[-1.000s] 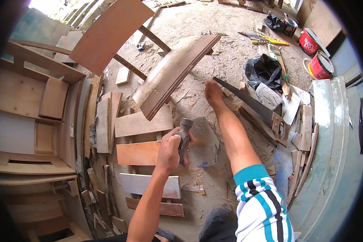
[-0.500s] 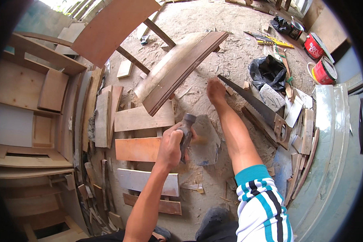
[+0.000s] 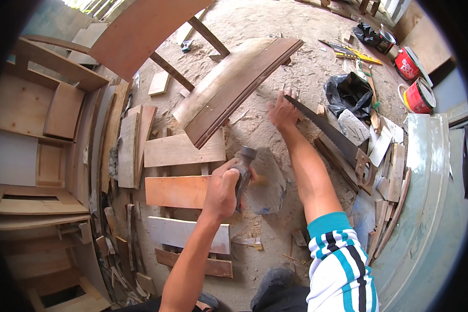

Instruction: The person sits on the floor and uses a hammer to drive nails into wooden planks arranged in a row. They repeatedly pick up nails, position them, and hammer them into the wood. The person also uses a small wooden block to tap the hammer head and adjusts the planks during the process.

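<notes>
My left hand [image 3: 224, 190] is wrapped round a hammer [image 3: 243, 174], its dark metal head showing above the fist. Beneath it lies a flat grey stone slab [image 3: 267, 184]. My right hand [image 3: 284, 112] reaches out to the dusty ground, fingers spread and palm down. Beside those fingers is the tip of a handsaw [image 3: 330, 130] with a wooden handle, which lies slanting to the right; I cannot tell if they touch. Left of my right hand is a wooden piece with a moulded brown edge [image 3: 244, 93], joined by two thin legs to a reddish board [image 3: 145, 39].
A slatted wooden piece [image 3: 187, 232] lies left of my feet. Wooden cabinets [image 3: 34, 156] line the left side. On the right are a black plastic bag [image 3: 348, 93], red cans [image 3: 418, 96], a yellow-edged square [image 3: 351, 52], scrap wood [image 3: 398, 171] and glass panes [image 3: 421, 208].
My right hand's fingers have spread out on the ground near the saw tip; earlier they were bunched together. My left hand still holds the hammer in nearly the same place.
</notes>
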`<control>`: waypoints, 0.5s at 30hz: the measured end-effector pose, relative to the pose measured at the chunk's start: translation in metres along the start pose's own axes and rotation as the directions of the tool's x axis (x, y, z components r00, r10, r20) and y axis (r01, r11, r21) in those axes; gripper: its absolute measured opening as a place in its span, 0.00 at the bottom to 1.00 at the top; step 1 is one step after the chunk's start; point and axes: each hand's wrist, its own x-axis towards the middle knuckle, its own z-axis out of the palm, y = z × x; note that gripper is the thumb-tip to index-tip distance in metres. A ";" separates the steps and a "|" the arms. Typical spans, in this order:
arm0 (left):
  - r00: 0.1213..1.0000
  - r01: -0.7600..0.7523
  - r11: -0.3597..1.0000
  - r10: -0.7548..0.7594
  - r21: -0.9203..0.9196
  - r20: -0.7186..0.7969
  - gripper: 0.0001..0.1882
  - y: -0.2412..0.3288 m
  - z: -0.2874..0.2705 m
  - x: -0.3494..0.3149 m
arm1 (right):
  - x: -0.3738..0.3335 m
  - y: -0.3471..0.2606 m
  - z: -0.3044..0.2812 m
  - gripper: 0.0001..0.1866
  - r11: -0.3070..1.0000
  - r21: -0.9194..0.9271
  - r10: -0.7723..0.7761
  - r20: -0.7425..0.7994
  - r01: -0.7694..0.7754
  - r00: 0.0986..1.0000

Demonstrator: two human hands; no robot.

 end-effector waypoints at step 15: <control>1.000 -0.002 1.000 0.002 0.001 -0.027 0.26 0.001 0.007 -0.003 | -0.021 0.012 0.001 0.36 0.992 0.094 -0.077 -0.027 0.079 0.997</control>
